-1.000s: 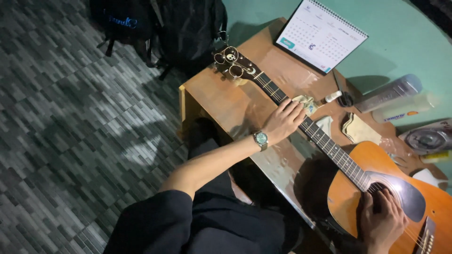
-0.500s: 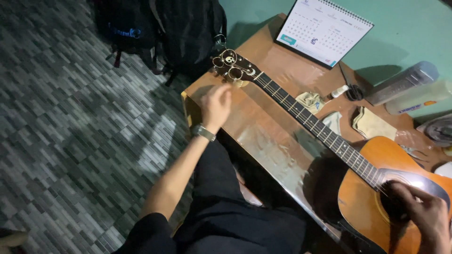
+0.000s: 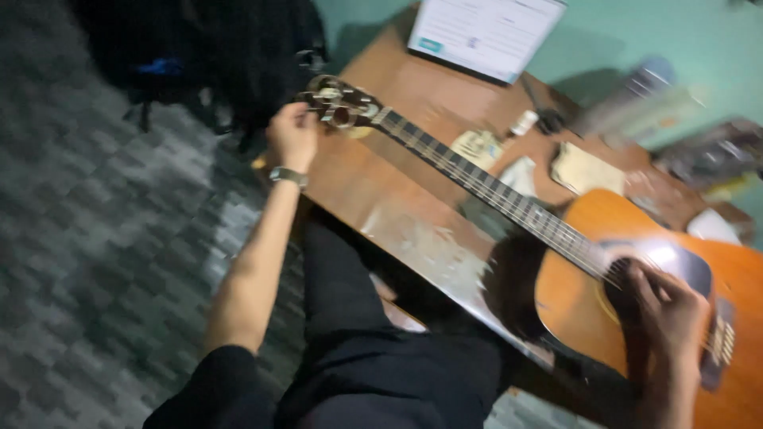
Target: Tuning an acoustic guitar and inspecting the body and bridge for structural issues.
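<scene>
An orange acoustic guitar (image 3: pixel 588 278) lies across a brown wooden table (image 3: pixel 397 199), its dark neck (image 3: pixel 477 179) running up-left to the headstock (image 3: pixel 338 103). My left hand (image 3: pixel 292 135), a watch on its wrist, is at the headstock with fingers pinched on a tuning peg. My right hand (image 3: pixel 664 306) rests over the strings beside the sound hole, fingers curled on them. The frame is motion-blurred.
A white desk calendar (image 3: pixel 485 32) stands at the table's far edge against a teal wall. Papers (image 3: pixel 584 168), a small bottle (image 3: pixel 523 123) and other clutter lie beyond the neck. Dark bags (image 3: pixel 230 56) sit on the grey tiled floor at left.
My left hand left the fretboard, swung out over the table's left end, and now reaches the headstock. My right hand stays over the sound hole. The camera moved closer.
</scene>
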